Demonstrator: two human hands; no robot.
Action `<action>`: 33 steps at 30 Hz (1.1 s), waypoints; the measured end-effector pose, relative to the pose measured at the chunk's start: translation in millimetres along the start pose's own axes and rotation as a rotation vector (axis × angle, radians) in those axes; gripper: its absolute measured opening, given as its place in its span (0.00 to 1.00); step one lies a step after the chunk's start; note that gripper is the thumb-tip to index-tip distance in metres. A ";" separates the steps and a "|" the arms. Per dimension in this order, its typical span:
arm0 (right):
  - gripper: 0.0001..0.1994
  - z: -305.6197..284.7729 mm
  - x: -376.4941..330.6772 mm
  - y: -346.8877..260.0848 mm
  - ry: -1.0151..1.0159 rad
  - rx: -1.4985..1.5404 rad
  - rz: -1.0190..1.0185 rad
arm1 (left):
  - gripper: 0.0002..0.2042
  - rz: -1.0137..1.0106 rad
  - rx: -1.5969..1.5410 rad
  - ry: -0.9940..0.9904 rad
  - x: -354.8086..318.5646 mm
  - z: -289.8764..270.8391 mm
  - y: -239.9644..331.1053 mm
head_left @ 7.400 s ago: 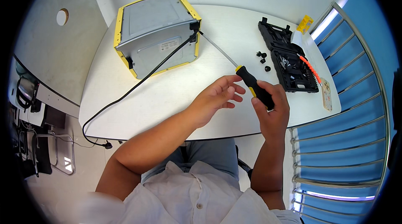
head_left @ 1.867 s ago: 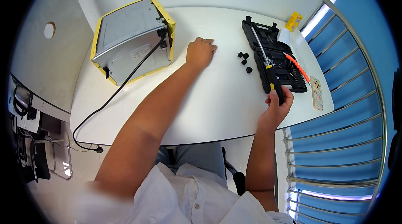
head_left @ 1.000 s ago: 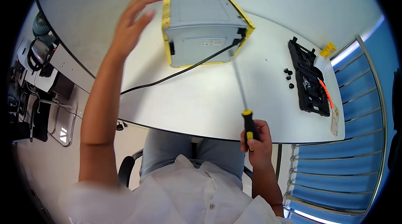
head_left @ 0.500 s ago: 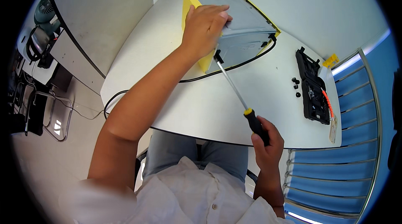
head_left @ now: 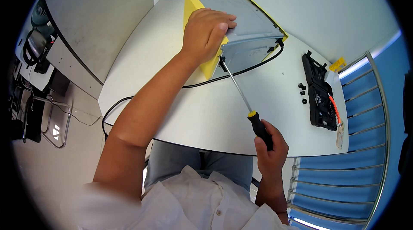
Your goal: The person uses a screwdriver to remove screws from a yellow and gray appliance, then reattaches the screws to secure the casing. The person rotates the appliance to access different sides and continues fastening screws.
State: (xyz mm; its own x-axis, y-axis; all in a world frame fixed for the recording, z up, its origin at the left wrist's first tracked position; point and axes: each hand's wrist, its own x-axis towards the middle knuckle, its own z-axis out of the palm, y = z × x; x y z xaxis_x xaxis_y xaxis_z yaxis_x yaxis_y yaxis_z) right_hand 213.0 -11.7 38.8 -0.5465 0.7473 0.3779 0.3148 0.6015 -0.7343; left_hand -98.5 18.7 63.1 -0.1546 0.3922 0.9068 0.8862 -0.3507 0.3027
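Observation:
A boxy appliance point(head_left: 241, 12) with grey metal faces and yellow side panels stands at the far middle of the white table point(head_left: 215, 114); its exact kind I cannot tell. My left hand point(head_left: 206, 34) is closed over the upper edge of its left yellow panel, fingers bent onto the grey top. In my right hand point(head_left: 273, 148), near the table's front edge, is a long screwdriver point(head_left: 238, 88) with a black handle and yellow collar. Its tip meets a small black part point(head_left: 222, 63) at the appliance's lower left corner. Exactly what the tip engages is too small to see.
A black power cord point(head_left: 234, 73) runs from the appliance leftward over the table's edge. An opened black tool case point(head_left: 320, 96) lies at the right, with several small black pieces point(head_left: 303, 88) beside it. A metal railing point(head_left: 383, 114) borders the table's right side.
The view has shifted slightly. My left hand has settled lower on the yellow panel with its fingers more bent. The screwdriver tip stays at the same corner.

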 end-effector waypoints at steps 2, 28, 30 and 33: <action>0.18 1.5 0.0 0.4 -0.002 0.001 -0.003 | 0.21 0.015 0.000 0.012 -0.7 0.2 -1.8; 0.18 -9.9 0.8 -42.7 0.164 -0.282 -0.313 | 0.20 -0.065 -0.063 0.001 -1.3 2.6 5.9; 0.18 -6.3 -1.7 -42.2 0.160 -0.304 -0.357 | 0.20 -0.065 -0.063 -0.009 -0.5 1.1 7.0; 0.18 -1.4 -3.0 -44.0 0.169 -0.341 -0.402 | 0.19 -0.076 -0.066 -0.051 -1.4 -4.4 4.5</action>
State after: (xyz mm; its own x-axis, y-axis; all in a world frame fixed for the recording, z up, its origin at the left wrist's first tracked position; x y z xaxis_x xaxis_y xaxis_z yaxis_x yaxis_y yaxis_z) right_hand 201.9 -40.0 70.8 -0.5525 0.4582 0.6963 0.3561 0.8850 -0.2999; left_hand -96.3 12.8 64.5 -0.1970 0.4617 0.8649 0.8418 -0.3725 0.3906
